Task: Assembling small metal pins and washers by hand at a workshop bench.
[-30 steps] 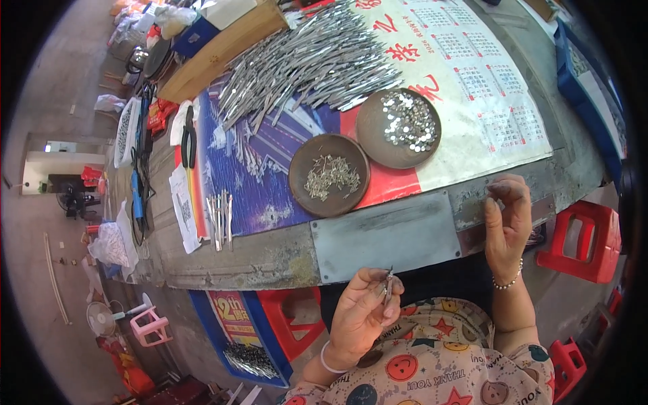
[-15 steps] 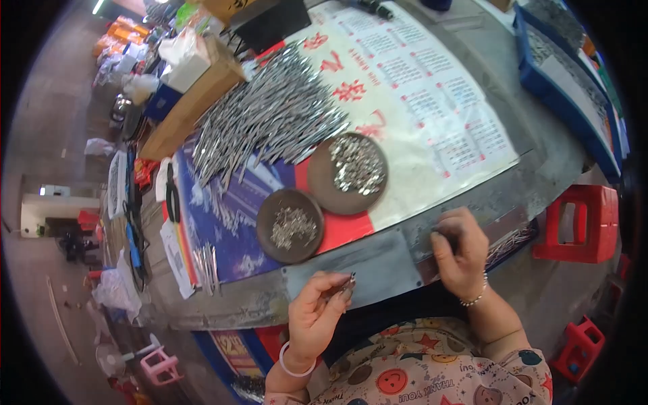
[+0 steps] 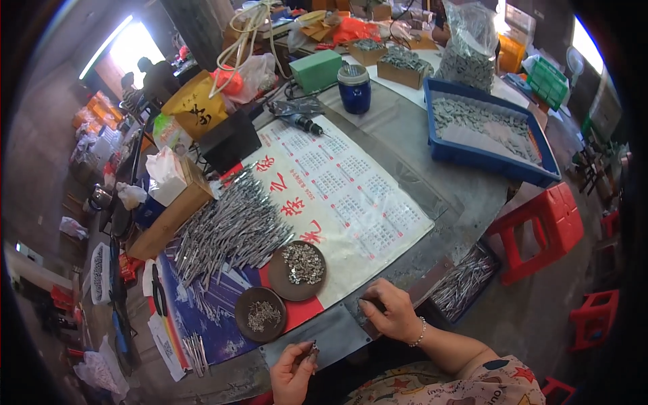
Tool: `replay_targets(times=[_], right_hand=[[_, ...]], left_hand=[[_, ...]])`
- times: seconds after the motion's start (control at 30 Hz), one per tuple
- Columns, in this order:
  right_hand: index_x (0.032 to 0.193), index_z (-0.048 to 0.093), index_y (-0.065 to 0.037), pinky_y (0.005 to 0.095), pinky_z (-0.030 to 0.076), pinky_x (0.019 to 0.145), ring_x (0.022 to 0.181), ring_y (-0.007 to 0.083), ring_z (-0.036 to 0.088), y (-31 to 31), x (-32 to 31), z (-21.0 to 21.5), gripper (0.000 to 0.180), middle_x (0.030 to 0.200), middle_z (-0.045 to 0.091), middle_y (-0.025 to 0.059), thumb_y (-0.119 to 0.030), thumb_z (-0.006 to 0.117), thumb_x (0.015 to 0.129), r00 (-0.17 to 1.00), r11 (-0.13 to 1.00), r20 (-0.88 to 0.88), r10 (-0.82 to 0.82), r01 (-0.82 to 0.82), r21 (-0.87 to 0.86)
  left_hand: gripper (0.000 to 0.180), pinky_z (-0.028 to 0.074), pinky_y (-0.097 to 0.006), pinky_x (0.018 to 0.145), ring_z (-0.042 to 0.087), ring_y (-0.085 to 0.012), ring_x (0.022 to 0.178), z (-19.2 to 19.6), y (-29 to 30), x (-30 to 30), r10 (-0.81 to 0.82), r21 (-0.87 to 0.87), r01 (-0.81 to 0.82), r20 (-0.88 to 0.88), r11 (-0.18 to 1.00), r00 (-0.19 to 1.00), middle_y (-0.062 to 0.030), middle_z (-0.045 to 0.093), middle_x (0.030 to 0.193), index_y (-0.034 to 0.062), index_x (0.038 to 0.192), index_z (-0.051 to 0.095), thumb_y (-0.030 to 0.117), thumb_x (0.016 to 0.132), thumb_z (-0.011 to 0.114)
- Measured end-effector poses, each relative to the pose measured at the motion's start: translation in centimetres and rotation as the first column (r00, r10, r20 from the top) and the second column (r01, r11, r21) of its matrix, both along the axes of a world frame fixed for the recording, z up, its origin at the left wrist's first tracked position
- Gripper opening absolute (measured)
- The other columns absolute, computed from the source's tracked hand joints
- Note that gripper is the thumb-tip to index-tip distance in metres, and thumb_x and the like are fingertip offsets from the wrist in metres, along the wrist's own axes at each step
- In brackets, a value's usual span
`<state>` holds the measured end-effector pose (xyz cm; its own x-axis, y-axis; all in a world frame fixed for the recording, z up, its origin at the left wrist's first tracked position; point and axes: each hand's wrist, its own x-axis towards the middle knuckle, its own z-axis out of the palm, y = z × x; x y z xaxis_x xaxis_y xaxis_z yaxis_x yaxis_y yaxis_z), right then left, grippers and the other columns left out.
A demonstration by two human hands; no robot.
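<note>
My left hand (image 3: 294,372) is closed in a pinch at the table's near edge, with a small dark bit showing at the fingertips that is too tiny to name. My right hand (image 3: 393,314), a bead bracelet at its wrist, rests by the right end of a grey metal plate (image 3: 337,332), fingers curled; anything in them is hidden. Just beyond the left hand sits a brown round dish (image 3: 246,327) of small thin metal pieces. Another brown dish (image 3: 275,278), holding shiny small metal parts, adjoins it. A large pile of slim silver metal strips (image 3: 233,226) lies behind the dishes.
A printed calendar sheet (image 3: 364,196) covers the table's middle, with a power driver (image 3: 307,124) on its far end. At the far right stands a blue tray (image 3: 486,165) of grey pieces. A bin of metal strips (image 3: 466,283) and a red stool (image 3: 540,226) are beyond my right arm.
The view has tipped up and swung, bringing the table's far side into sight. Both hands stay near the metal plate, the left one still pinching.
</note>
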<state>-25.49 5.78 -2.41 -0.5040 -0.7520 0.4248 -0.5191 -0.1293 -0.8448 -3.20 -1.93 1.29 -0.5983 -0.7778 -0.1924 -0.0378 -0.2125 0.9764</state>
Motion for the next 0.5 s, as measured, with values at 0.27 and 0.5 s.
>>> replay_targets(times=[0.27, 0.5], right_hand=[[0.084, 0.055, 0.000, 0.0353, 0.045, 0.060, 0.068, 0.0308, 0.057, -0.3, 0.5, 0.5, 0.012, 0.077, 0.055, 0.0144, -0.008, 0.063, 0.081, 1.000, 0.999, 0.007, -0.011, 0.010, 0.053], [0.085, 0.055, 0.000, 0.0362, 0.045, 0.061, 0.070, 0.0330, 0.057, -0.3, 0.7, 0.4, 0.012, 0.078, 0.054, 0.0152, -0.011, 0.061, 0.084, 0.999, 0.998, -0.039, -0.026, 0.029, 0.062]], left_hand=[[0.020, 0.042, -0.018, 0.057, 0.053, -0.0059, 0.067, 0.4, -0.3, 1.8, -0.025, 0.083, 0.030, -0.067, 0.996, 0.997, -0.0028, 0.062, 0.091, -0.0012, 0.109, 0.058, -0.001, 0.089, 0.053], [0.018, 0.043, -0.019, 0.054, 0.053, -0.0074, 0.065, -0.2, -0.2, 2.7, 0.037, 0.201, -0.010, -0.131, 0.979, 0.991, -0.0050, 0.062, 0.092, -0.0012, 0.106, 0.059, -0.001, 0.089, 0.053]])
